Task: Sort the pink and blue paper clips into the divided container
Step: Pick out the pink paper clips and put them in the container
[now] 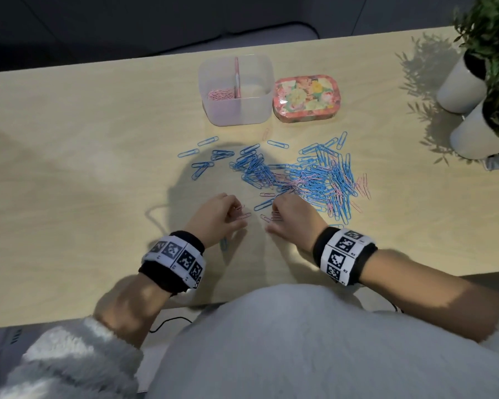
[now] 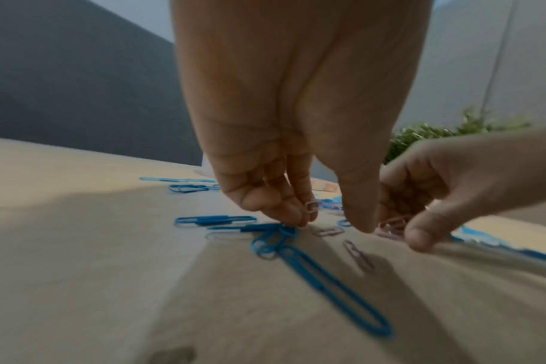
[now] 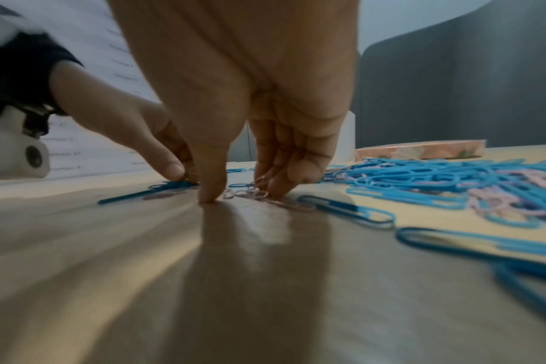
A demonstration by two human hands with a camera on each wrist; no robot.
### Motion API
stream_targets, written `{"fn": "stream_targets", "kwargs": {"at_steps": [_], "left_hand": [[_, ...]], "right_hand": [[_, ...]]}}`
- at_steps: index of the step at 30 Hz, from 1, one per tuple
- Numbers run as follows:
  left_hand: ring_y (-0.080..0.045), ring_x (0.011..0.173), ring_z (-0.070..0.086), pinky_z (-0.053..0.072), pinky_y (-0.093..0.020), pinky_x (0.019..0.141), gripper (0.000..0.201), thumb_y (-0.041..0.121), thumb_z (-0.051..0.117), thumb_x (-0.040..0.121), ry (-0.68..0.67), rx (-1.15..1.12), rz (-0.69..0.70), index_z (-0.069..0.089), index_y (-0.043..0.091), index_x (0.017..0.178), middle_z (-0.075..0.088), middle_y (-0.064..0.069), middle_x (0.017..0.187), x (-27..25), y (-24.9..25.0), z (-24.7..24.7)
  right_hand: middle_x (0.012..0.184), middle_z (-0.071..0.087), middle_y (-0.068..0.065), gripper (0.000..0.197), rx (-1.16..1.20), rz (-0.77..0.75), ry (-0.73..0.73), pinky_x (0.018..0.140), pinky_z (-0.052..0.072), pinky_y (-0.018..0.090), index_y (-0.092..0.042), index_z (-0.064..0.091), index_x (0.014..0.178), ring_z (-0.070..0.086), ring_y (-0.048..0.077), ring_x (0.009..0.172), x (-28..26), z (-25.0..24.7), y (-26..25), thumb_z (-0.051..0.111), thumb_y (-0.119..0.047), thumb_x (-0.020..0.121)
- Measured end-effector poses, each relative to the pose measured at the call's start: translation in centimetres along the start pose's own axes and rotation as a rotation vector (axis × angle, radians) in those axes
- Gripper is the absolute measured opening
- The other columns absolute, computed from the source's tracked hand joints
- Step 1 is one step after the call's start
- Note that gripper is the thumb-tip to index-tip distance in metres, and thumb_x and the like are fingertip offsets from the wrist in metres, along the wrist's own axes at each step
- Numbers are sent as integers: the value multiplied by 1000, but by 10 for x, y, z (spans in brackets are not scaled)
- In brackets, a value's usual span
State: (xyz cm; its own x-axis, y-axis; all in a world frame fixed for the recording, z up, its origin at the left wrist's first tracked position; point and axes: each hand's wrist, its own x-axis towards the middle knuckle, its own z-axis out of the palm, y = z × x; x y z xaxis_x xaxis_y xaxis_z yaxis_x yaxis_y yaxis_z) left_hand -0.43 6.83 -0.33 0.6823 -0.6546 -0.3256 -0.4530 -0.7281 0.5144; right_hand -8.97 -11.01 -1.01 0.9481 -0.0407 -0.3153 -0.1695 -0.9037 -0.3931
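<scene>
A mixed pile of blue and pink paper clips lies spread over the middle of the wooden table. Behind it stands the translucent divided container; pink clips lie in its left compartment. My left hand is at the pile's near edge with its fingers curled down, pinching a small pink clip. Its thumb tip touches the table. Close beside it, my right hand has its fingers curled over a small bunch of pink clips, thumb pressed on the tabletop.
A floral tin sits right of the container. Two white plant pots stand at the far right. Loose blue clips lie left of the pile, and one blue clip lies by my left wrist. The table's near edge is just below my wrists.
</scene>
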Motion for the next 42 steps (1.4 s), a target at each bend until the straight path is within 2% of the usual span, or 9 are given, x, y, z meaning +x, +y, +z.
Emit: {"fn": "stream_targets", "kwargs": {"at_steps": [10,13,15,18,23,26,32,38,42], "left_hand": [[-35,93,55,45,-47,80,16,11,46,94,52,305,115,58,0,98,60,-20,96,6,6,20],[-33,76,60,49,-38,69,5,2,64,80,45,374,139,61,1,82,63,-17,81,4,10,21],[-27,54,59,48,-26,50,22,4,81,59,37,407,196,60,7,65,61,-9,62,3,12,22],[-23,55,59,47,-25,49,9,12,66,73,111,465,296,59,9,67,60,-6,63,1,16,23],[-27,93,54,40,-34,83,17,9,47,92,32,-57,154,58,2,102,60,-15,101,6,25,22],[-15,81,52,41,-26,73,19,9,43,94,-52,-391,0,62,10,93,59,-3,89,18,36,14],[-12,49,40,31,-23,50,28,23,40,83,-191,-996,-363,44,18,56,50,6,47,42,59,7],[-19,61,47,35,-30,63,40,25,37,99,-149,-356,26,46,15,61,50,-4,63,47,69,29],[-26,87,58,45,-38,77,22,34,52,90,-112,8,135,54,12,96,65,-11,93,40,71,47]], "right_hand": [[109,59,19,19,-51,-44,-49,83,39,37,-1,57,100,53,32,105,4,0,-11,46,-11,90],[113,56,18,23,-132,-82,-80,87,40,38,0,55,107,51,30,109,6,-1,-9,43,-11,92],[103,61,20,18,19,-80,-35,83,43,39,1,58,98,55,30,96,6,-7,-2,46,-8,88],[75,59,10,9,339,17,72,67,39,29,-2,63,84,50,21,70,6,-24,20,55,-7,85],[60,52,3,19,835,211,47,45,40,17,-12,63,84,44,0,39,-4,-43,62,54,5,86],[63,54,8,20,936,321,66,45,43,22,-7,63,95,49,6,40,-9,-45,75,49,5,88],[56,51,6,32,1479,516,108,36,30,12,-8,47,68,47,18,45,-21,-53,84,21,-2,85],[32,34,-10,41,1001,423,183,33,21,13,-12,43,58,27,5,28,-27,-47,91,48,-25,96],[55,56,-1,22,506,187,109,56,41,25,-20,58,64,49,9,48,-22,-38,84,62,-19,85]]}}
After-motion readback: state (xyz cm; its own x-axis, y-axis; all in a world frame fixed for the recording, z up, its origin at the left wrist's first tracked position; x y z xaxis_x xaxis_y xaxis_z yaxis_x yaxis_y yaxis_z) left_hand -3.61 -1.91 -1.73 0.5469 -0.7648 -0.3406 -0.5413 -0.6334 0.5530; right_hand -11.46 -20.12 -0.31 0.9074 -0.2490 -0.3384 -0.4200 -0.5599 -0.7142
